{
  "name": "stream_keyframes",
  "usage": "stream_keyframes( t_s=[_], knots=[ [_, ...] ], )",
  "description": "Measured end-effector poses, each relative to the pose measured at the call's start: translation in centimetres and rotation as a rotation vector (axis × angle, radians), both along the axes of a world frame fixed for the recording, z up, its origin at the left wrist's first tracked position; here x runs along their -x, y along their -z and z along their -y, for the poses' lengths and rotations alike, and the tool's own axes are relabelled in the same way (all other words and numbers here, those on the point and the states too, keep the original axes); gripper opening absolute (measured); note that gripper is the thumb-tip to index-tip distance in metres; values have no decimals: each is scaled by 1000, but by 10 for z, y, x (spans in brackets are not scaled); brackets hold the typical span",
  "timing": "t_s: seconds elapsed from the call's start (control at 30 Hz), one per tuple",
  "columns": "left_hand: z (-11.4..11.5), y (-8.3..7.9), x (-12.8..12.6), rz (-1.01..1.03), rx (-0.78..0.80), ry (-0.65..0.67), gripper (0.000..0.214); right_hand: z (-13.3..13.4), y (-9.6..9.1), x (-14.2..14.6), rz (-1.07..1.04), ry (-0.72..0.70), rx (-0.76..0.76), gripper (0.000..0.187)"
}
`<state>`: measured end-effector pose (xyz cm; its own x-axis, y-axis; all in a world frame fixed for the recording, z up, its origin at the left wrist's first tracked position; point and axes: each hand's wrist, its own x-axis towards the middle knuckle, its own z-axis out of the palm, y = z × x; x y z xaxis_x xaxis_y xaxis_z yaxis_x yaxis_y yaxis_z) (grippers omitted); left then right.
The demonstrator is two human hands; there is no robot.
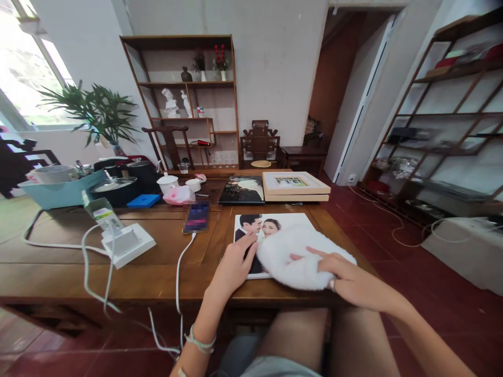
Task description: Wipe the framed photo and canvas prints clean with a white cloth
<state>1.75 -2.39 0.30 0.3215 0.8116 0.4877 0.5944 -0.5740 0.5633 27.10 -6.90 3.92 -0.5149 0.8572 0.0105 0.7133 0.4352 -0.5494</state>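
Note:
A photo panel (295, 219) with a picture of a couple lies on the wooden table in front of me. My left hand (234, 262) rests on its left part, fingers stretched out over the picture. A white fluffy cloth (291, 254) covers much of the panel's right side and hangs past its near edge. My right hand (341, 275) grips this cloth at its right part, with the index finger stretched along the top. The cloth hides the panel beneath it and some of the right fingers.
Behind the panel lie a dark photo panel (239, 193) and stacked light-wood frames (296, 195). To the left are a plugged-in phone (196, 217), a white cable (178, 272), a white box (129, 245), a blue box (143, 201), a lidded pot (113, 189) and a light-blue basin (58, 193).

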Motion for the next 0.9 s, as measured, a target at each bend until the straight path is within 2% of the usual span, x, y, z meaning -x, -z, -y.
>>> stream_keyframes(
  t_s=[0.07,0.13,0.27,0.4,0.5,0.57,0.7,0.9],
  knots=[
    [0,1,0,-16,-16,-6,30,-17,6,-3,-5,144,-54,39],
    [-1,1,0,-23,-27,-12,29,-36,8,3,-7,172,-108,40],
    [-2,2,0,-30,-39,2,29,-76,-3,40,-32,69,-169,39],
    [-1,1,0,-32,-41,10,30,-110,-13,89,-42,-29,-148,28],
    [-1,-1,0,-22,-27,17,31,-124,-13,114,-53,-97,-141,25],
    [0,-1,0,-15,-19,19,31,-126,-10,120,-64,-116,-144,26],
    [-1,1,0,-4,-22,10,30,-122,-3,100,-77,-83,-153,28],
    [-2,3,1,-14,-37,1,29,-123,1,34,-42,95,-188,24]
  ],
)
